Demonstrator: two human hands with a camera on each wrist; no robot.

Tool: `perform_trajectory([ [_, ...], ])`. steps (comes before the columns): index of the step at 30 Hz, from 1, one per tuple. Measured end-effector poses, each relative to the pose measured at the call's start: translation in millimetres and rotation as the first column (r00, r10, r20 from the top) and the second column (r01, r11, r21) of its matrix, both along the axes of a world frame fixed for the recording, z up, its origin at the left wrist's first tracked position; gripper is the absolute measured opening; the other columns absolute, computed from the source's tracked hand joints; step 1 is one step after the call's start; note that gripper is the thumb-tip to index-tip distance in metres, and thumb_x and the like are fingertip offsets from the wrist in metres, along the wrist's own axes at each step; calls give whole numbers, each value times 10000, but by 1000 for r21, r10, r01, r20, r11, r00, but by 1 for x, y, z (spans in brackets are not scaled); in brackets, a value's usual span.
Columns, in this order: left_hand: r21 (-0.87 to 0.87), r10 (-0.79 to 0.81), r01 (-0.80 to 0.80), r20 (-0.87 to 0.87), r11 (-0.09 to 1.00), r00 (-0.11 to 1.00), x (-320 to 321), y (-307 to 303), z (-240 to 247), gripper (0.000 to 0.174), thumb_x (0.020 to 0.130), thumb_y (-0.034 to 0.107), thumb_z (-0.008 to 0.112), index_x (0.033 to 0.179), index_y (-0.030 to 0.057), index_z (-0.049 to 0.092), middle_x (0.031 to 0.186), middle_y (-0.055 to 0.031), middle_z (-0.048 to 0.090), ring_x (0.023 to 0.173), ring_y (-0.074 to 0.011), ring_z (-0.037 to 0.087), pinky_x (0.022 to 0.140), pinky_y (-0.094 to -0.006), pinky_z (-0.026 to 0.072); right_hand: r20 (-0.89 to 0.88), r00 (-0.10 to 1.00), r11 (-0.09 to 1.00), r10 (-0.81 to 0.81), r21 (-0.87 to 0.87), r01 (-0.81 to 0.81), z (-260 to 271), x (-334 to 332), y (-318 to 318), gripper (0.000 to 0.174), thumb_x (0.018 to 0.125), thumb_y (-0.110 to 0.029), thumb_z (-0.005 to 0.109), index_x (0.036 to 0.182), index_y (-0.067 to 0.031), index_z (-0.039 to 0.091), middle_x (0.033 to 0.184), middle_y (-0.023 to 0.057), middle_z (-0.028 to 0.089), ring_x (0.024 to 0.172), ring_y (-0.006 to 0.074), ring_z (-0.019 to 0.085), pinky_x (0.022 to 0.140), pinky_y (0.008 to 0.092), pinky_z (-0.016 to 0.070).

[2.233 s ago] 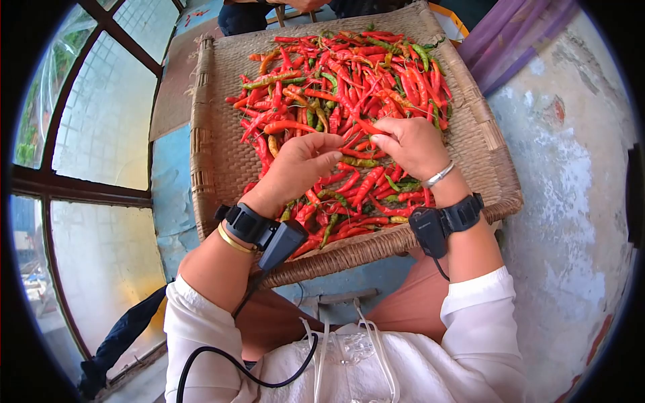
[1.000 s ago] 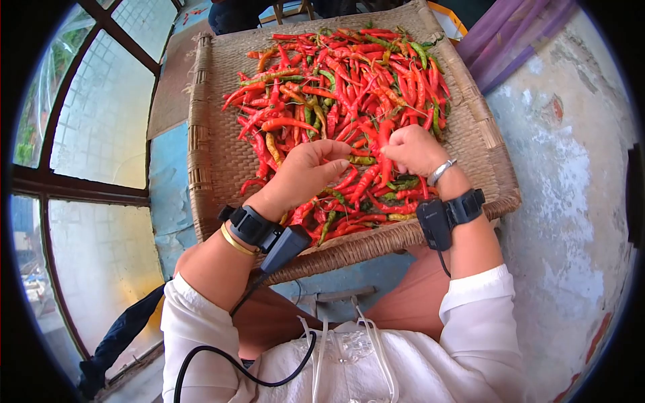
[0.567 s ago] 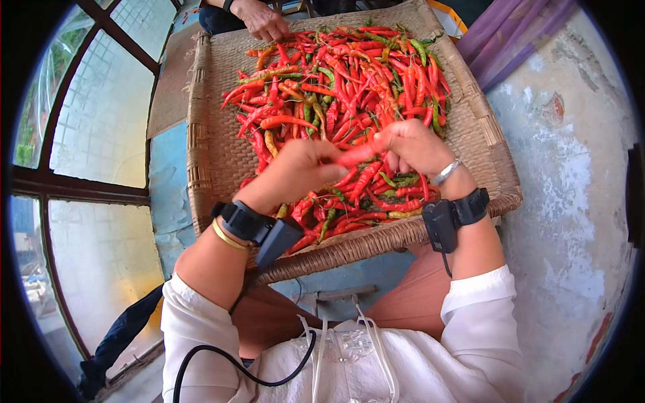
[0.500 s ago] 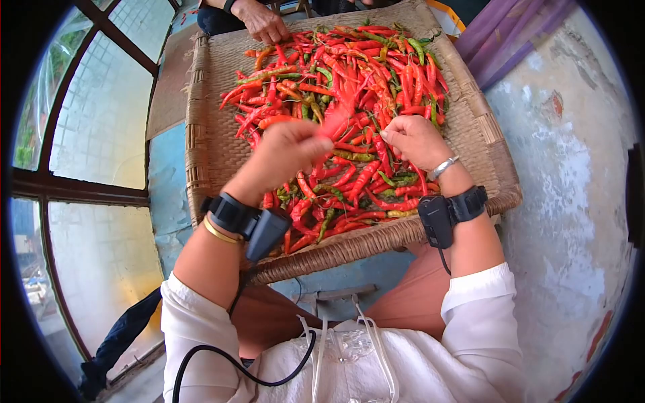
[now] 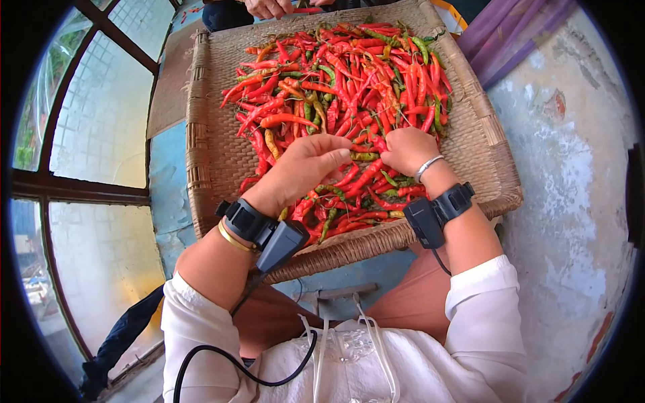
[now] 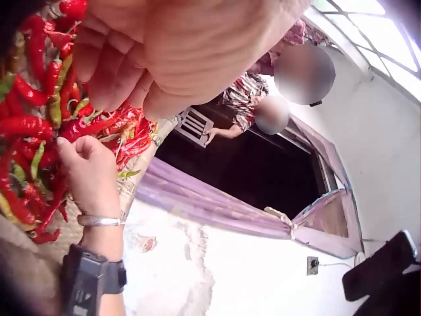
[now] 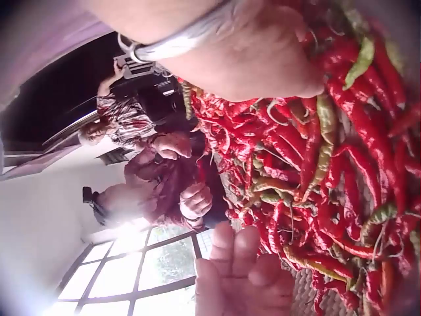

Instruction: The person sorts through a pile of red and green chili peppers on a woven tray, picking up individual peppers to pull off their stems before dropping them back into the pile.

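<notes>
Red chili peppers [image 5: 366,176], with some green and yellowish ones among them, cover the woven tray [image 5: 494,158] in front of me. My left hand [image 5: 299,168] is over the near middle of the pile, its fingers loosely bent and its thumb apart, holding nothing. In the right wrist view the left hand's palm and fingers [image 7: 245,266] show bare. To its right, my right hand [image 5: 411,149] curls its fingers down into the pile and pinches a red chili [image 5: 378,143]; its fingertips are partly hidden in the head view. The left wrist view shows the right thumb and forefinger at peppers.
Across the tray, another person's hands [image 5: 269,8] hold a red chili [image 5: 308,10] at the far edge. A window [image 5: 101,121] lies on the left, a peeling wall [image 5: 557,201] and a purple curtain [image 5: 504,40] on the right. A black cable [image 5: 235,366] crosses my lap.
The left hand, with a blurred red pepper at its fingers half a second ago, has come back right, now bare. The right hand has turned downward. The other person's hand has withdrawn to the far edge.
</notes>
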State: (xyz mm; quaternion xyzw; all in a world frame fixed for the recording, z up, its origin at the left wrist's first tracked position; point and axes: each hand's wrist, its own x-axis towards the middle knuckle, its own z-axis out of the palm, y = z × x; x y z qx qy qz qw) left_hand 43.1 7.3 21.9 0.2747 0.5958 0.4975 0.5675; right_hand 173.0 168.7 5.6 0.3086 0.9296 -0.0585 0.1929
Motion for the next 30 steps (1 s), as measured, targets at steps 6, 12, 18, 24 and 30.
perform_trajectory([
  [6,-32,-91,89,-85,996,992,8,0,-11,355,846,243,534,1116,18,485,825,4,568,632,-43,510,567,-180,426,-449,888,928,-99,-364,-80,13,1,-11,188,697,-198,573,636,-20,563,572,71,569,505,185,545,501,301,444],
  [12,-72,-7,9,33,997,999,13,-2,-2,469,829,254,559,1204,18,402,779,21,533,613,-41,492,542,-177,414,-452,823,710,-344,-699,-87,21,-5,-34,172,695,-181,568,660,-15,600,569,96,572,526,172,558,519,298,442],
  [18,-10,44,-43,189,999,981,0,1,-9,328,809,183,584,1087,41,480,743,25,540,573,-34,463,492,-162,378,-306,851,478,-426,-875,-75,32,0,-19,179,741,-187,560,766,-12,589,651,96,584,521,170,557,520,299,450],
  [24,175,355,-412,283,894,891,-41,4,-2,237,810,125,566,1017,42,485,735,12,530,589,-54,480,505,-188,403,-228,973,998,-35,38,45,5,11,12,221,733,-227,571,827,-27,574,813,154,602,795,320,570,705,407,455],
  [30,70,616,-696,408,714,673,-41,1,-12,215,832,182,537,999,63,473,805,-1,533,686,-91,543,553,-209,449,-196,977,996,-80,21,85,-2,6,13,306,705,-237,613,934,-49,533,882,154,588,854,311,554,737,405,431],
])
